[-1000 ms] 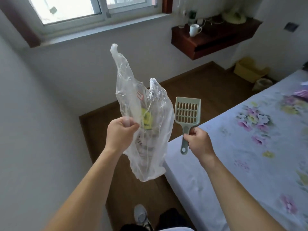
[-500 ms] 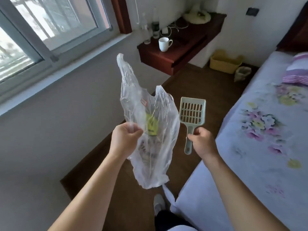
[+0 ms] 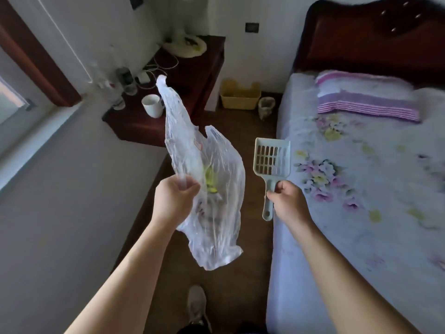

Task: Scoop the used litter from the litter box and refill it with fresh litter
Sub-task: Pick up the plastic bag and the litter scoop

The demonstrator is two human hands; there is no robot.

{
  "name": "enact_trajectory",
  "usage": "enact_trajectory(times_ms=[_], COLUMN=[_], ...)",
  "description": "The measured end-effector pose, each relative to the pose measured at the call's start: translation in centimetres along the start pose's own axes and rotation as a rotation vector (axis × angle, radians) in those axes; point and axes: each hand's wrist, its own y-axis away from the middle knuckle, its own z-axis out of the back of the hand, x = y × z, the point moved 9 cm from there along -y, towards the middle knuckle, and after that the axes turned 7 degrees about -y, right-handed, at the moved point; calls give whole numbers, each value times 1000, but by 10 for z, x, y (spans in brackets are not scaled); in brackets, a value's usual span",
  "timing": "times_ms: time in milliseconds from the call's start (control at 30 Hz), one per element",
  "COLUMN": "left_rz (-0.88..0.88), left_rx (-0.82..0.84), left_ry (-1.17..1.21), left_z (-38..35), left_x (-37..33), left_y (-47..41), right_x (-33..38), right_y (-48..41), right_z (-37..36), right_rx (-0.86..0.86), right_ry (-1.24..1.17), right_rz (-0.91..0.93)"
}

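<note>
My left hand (image 3: 175,201) grips a clear plastic bag (image 3: 212,189) by its upper edge; the bag hangs crumpled in front of me with a yellow print inside. My right hand (image 3: 287,203) holds the handle of a pale green slotted litter scoop (image 3: 272,156), its head pointing up and empty. A yellow litter box (image 3: 240,96) stands on the floor at the far wall, between the wooden side table and the bed. A small open sack (image 3: 266,107) sits just right of it.
A bed (image 3: 361,189) with a floral sheet and striped pillow fills the right side. A dark wooden table (image 3: 183,75) holds a white mug (image 3: 151,106), bottles and cables. A narrow strip of wooden floor (image 3: 252,237) runs ahead. A white wall lies on the left.
The view has swung right toward the far end of the room, bringing the litter box and bed head into sight. Both hands keep their grips on bag and scoop.
</note>
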Motion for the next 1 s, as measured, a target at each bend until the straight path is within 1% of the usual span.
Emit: enact_trajectory(times_ms=[200, 333, 433, 533, 633, 867, 1000], left_rz=[-157, -162, -169, -182, -131, -63, -85], left_rx=[197, 279, 312, 315, 311, 207, 159], left_ry=[-48, -30, -47, -78, -61, -61, -59], left_z=[-39, -79, -122, -167, -204, -234, -250], left_x=[-50, -82, -105, -132, -161, -231, -266], left_y=[-106, -170, -225, -283, -338, -459, -532], right_x=[25, 32, 38, 42, 60, 136, 174], right_y=[-53, -103, -161, -233, -308, -458, -544], right_z=[5, 27, 42, 54, 68, 80, 74], right_rx=[-182, -287, -339, -338, -324, -218, -197], right_ry=[-27, -52, -59, -57, -35, 43, 106], right_rz=[-57, -94, -93, -107, -103, -65, -29])
